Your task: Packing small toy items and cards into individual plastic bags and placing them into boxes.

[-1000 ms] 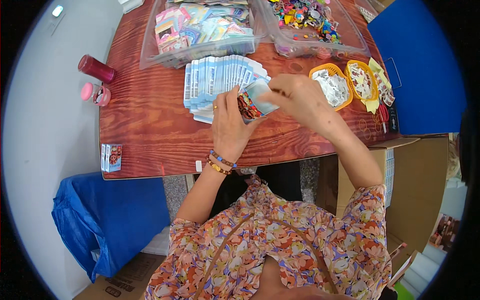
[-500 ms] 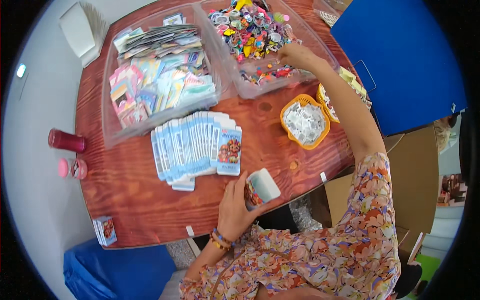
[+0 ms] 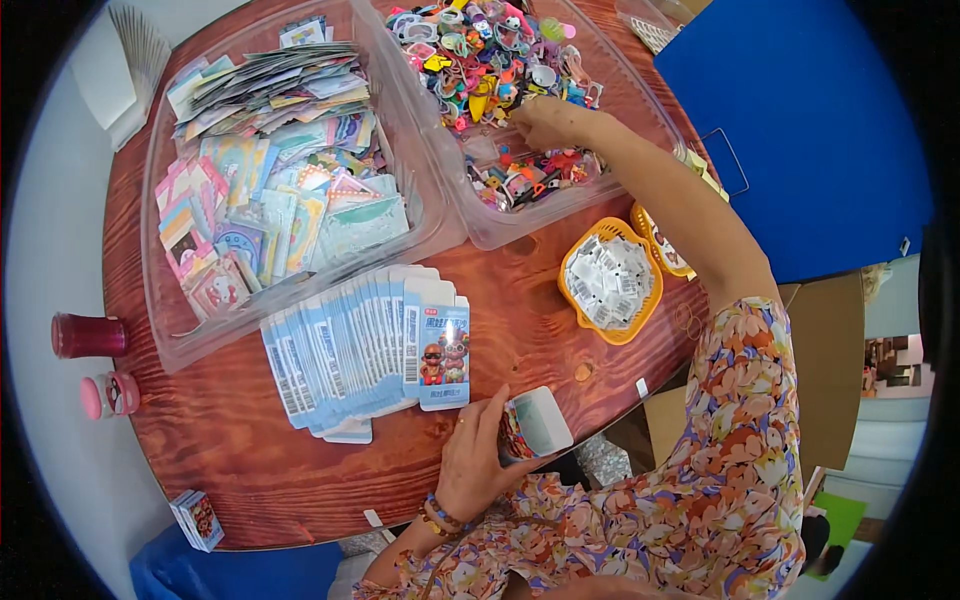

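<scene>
My left hand [image 3: 475, 455] is wrapped round a small open carton [image 3: 543, 420] at the table's front edge. Its pale inside faces up and printed pictures show on its side. Farther off, my right hand [image 3: 552, 122] reaches into a clear plastic bin [image 3: 490, 236] among colourful small trinkets [image 3: 480, 60]. Its fingers are curled down; whatever they hold is hidden. To the left of my left hand lies a fanned row of flat blue-and-white cartons [image 3: 345, 350], the one at its right end showing cartoon figures.
Left of the trinkets, another clear bin [image 3: 432, 245] holds packets and cards [image 3: 285, 215]. An orange basket [image 3: 568, 290] of small white packets stands at right, another beside it. A red jar [image 3: 90, 335], a pink jar [image 3: 108, 395] and a small carton stack [image 3: 197, 520] line the left side.
My right hand has shifted left within the bin, over the trinkets. My left hand still holds the carton. The whole view has shifted, with the table's left side appearing lower and nearer.
</scene>
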`<state>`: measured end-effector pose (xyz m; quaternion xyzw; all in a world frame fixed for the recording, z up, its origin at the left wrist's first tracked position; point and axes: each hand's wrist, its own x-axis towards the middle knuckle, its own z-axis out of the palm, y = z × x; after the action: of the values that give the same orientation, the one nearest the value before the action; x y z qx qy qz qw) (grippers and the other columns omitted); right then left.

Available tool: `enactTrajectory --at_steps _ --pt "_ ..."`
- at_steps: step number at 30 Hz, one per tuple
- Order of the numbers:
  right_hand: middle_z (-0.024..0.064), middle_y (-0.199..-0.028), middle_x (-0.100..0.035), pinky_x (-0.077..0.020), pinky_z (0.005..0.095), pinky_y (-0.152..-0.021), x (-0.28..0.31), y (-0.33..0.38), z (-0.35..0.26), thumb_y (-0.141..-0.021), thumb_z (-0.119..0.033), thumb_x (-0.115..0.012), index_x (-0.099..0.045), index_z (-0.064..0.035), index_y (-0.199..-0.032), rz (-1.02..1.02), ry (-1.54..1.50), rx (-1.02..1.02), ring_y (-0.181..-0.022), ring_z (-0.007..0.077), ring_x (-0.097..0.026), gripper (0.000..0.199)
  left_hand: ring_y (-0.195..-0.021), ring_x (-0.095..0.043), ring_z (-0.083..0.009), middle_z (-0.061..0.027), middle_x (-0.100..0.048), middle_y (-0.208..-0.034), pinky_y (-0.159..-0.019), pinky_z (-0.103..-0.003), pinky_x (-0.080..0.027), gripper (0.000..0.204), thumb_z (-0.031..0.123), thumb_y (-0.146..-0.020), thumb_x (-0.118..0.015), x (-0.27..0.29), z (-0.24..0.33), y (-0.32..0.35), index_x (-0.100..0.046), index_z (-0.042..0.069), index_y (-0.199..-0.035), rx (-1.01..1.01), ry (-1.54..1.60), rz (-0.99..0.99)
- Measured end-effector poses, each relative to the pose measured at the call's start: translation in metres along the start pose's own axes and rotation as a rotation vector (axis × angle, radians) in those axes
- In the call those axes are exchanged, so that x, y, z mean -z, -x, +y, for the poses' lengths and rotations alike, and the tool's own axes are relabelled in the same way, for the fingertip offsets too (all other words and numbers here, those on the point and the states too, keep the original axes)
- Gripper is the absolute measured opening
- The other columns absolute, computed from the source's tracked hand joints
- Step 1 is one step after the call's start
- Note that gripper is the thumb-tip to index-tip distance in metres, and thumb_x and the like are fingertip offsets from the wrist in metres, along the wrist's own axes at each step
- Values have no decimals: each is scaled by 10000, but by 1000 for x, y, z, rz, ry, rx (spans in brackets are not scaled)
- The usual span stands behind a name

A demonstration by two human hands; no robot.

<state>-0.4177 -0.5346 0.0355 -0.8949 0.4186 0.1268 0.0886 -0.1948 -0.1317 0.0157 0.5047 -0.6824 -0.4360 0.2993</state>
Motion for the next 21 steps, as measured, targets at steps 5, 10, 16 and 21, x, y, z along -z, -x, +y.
enactTrajectory --at_steps 5,10,16,21 --pt "150 -845 -714 -581 380 -622 26 27 4 -802 -55 -595 -694 -17 -1026 -275 -306 -326 -721 261 -717 248 -1062 -577 -356 -197 -553 -1178 -871 -428 -505 939 275 -698 -874 7 -5 -1 -399 -24 -1450 8 -10 -7" --pt "105 -801 -690 -568 327 -551 8 38 1 -793 -35 -626 -683 3 -996 -354 -301 -214 -661 195 -690 214 -1057 -578 -353 -197 -554 -1173 -869 -424 -503 942 265 -692 -879 5 -6 -5 -401 -26 -1449 -3 6 -7" --pt "39 -736 -661 -530 282 -510 13 46 20 -829 -53 -660 -665 11 -914 -210 -626 -281 -595 119 -644 107 -1047 -581 -347 -192 -559 -1169 -866 -422 -503 945 270 -685 -886 3 -2 -4 -408 -22 -1446 -19 -9 3" --pt "25 -730 -659 -478 227 -477 17 68 29 -892 -100 -668 -673 -4 -893 3 -875 -252 -563 81 -622 96 -1047 -582 -350 -192 -559 -1169 -865 -427 -503 935 286 -691 -882 3 3 0 -412 -23 -1439 -46 -48 46"
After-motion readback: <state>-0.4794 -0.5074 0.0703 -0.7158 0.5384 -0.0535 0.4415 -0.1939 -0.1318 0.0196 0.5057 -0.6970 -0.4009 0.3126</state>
